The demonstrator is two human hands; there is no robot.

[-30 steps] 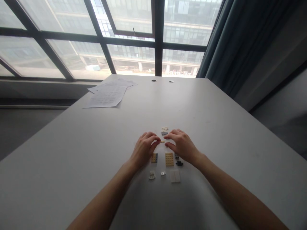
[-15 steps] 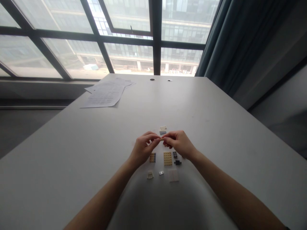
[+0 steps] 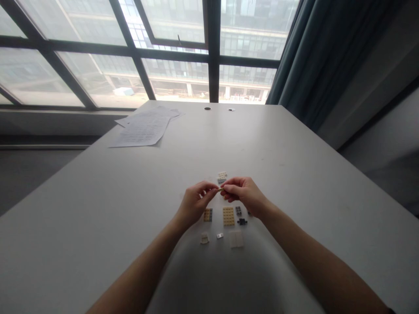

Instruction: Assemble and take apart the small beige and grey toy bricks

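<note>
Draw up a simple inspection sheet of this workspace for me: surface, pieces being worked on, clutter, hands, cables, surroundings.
Surface: white table, with faint marks toward the right.
Pieces: small yellowish piece between the hands; tan studded plate, black piece, pale square piece and small white piece lie nearer the viewer.
Clutter: overlapping printed papers at the far left; text unreadable.
Hands: left hand and right hand both pinch the yellowish piece with their fingertips.
Cables: nothing seen.
Surroundings: dark-framed window beyond the table; blue-grey curtain on the right.
</note>
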